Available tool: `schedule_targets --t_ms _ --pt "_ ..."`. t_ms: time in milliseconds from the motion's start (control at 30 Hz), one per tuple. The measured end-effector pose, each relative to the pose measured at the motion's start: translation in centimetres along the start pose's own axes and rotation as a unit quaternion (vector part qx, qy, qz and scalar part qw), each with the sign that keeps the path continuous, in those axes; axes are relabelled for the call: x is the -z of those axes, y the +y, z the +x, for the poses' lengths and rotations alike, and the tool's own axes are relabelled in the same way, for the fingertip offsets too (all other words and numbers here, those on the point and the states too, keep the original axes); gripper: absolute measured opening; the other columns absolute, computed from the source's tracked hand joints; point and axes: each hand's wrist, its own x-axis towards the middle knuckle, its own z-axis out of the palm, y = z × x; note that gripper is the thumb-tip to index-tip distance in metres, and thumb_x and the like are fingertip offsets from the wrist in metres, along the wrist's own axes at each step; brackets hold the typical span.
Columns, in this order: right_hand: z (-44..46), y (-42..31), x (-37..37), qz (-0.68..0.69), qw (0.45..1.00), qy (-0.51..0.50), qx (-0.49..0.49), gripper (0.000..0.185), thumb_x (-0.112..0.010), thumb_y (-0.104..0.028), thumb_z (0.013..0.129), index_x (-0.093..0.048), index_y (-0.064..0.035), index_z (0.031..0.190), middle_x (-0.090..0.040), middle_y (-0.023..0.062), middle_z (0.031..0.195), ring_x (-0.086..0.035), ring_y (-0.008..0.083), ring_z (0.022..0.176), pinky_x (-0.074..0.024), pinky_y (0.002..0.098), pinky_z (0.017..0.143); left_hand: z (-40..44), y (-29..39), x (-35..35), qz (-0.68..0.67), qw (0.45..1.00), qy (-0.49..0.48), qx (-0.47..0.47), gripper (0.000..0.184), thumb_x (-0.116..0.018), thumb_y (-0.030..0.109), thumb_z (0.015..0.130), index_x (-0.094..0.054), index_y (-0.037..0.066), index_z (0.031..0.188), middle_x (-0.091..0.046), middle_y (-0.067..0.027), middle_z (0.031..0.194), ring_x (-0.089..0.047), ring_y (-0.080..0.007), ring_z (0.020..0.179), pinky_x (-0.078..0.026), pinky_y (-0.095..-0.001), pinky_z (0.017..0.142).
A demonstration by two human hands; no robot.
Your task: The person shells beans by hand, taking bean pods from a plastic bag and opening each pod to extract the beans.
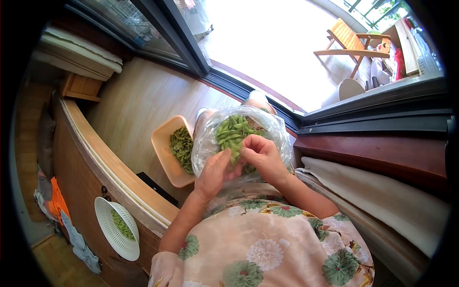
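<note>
A clear plastic bag [203, 136] lies open on my lap, with green bean pods [232, 130] heaped inside. Over its near side, my left hand [215, 174] and my right hand [263, 158] are close together, fingers bent and pinched around a green pod [235, 155] between them. The fingers partly cover this pod. Left of the bag, an orange plastic basin [165, 160] on the floor holds many darker green pods [181, 148]. Further left, a white colander [104, 225] contains small shelled green beans [122, 225].
The colander stands on a brown surface [81, 167] with a pale curved edge. A dark-framed sliding door [181, 43] opens ahead. Beyond it are a wooden folding chair [346, 38] and stacked items. A cushioned bench [377, 191] lies to the right; orange cloth [58, 201] is far left.
</note>
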Motion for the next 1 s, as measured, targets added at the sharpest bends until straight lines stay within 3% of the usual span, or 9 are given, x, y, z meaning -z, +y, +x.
schedule_targets --t_ms 167,267,367,467,567,767,1000 --pt "0.0 0.0 0.0 -0.032 0.999 -0.015 0.008 0.007 -0.054 -0.003 0.088 -0.053 0.0015 0.083 -0.058 0.0051 0.073 -0.063 0.0158 0.061 -0.0508 0.0266 0.056 0.3 -0.3 0.0 0.154 0.987 -0.015 -0.041 0.040 -0.042 0.040 0.099 -0.059 0.005 0.091 -0.055 -0.0015 0.070 -0.045 -0.0047 0.057 -0.033 -0.0179 0.050" --pt "0.0 0.0 0.3 0.006 0.999 -0.036 -0.004 0.007 -0.054 -0.004 0.088 -0.053 0.0016 0.083 -0.059 0.0055 0.072 -0.062 0.0154 0.060 -0.0509 0.0263 0.055 -0.1 0.3 -0.4 0.093 0.996 0.008 0.000 0.033 -0.050 0.036 0.096 -0.063 0.006 0.094 -0.053 0.0056 0.074 -0.045 -0.0031 0.063 -0.035 -0.0167 0.056" --pt "-0.1 0.3 0.3 0.043 0.998 -0.036 -0.003 0.008 -0.055 -0.004 0.089 -0.054 0.0018 0.083 -0.060 0.0060 0.071 -0.062 0.0146 0.059 -0.0508 0.0258 0.054 0.0 0.7 -0.1 0.082 0.996 -0.012 0.031 0.031 -0.049 0.034 0.096 -0.063 0.006 0.097 -0.054 0.0050 0.077 -0.046 -0.0040 0.066 -0.038 -0.0180 0.059" --pt "0.0 0.7 0.3 -0.005 1.000 -0.017 0.024 0.008 -0.055 -0.004 0.089 -0.054 0.0021 0.085 -0.060 0.0060 0.071 -0.062 0.0139 0.060 -0.0507 0.0257 0.054 0.4 0.2 -0.3 0.052 0.999 -0.002 0.008 0.024 -0.042 0.024 0.093 -0.055 0.005 0.099 -0.055 -0.0025 0.076 -0.046 -0.0080 0.059 -0.033 -0.0203 0.050" --pt "0.0 0.6 0.1 -0.048 0.998 0.004 0.045 0.008 -0.056 -0.004 0.089 -0.055 0.0027 0.085 -0.060 0.0053 0.072 -0.061 0.0123 0.061 -0.0499 0.0249 0.053 0.5 0.1 -0.4 -0.043 0.998 0.006 0.049 0.027 -0.040 0.020 0.089 -0.051 0.003 0.108 -0.055 -0.0045 0.082 -0.047 -0.0103 0.062 -0.035 -0.0223 0.053" --pt "0.3 1.0 0.7 -0.059 0.994 0.069 0.063 0.009 -0.057 -0.006 0.089 -0.057 0.0019 0.084 -0.059 0.0026 0.073 -0.058 0.0087 0.064 -0.0463 0.0225 0.056 0.4 -0.3 0.2 -0.102 0.994 0.001 0.046 0.036 -0.040 0.013 0.086 -0.051 0.001 0.118 -0.058 -0.0070 0.087 -0.049 -0.0115 0.066 -0.038 -0.0225 0.058" --pt "0.1 0.4 0.5 0.000 0.996 0.079 0.036 0.008 -0.058 -0.007 0.088 -0.059 0.0009 0.085 -0.059 0.0003 0.076 -0.054 0.0053 0.067 -0.0442 0.0210 0.059 0.2 -0.1 0.2 0.003 1.000 0.005 0.009 0.037 -0.049 -0.004 0.081 -0.056 0.001 0.117 -0.064 -0.0071 0.098 -0.055 -0.0098 0.076 -0.043 -0.0216 0.066"
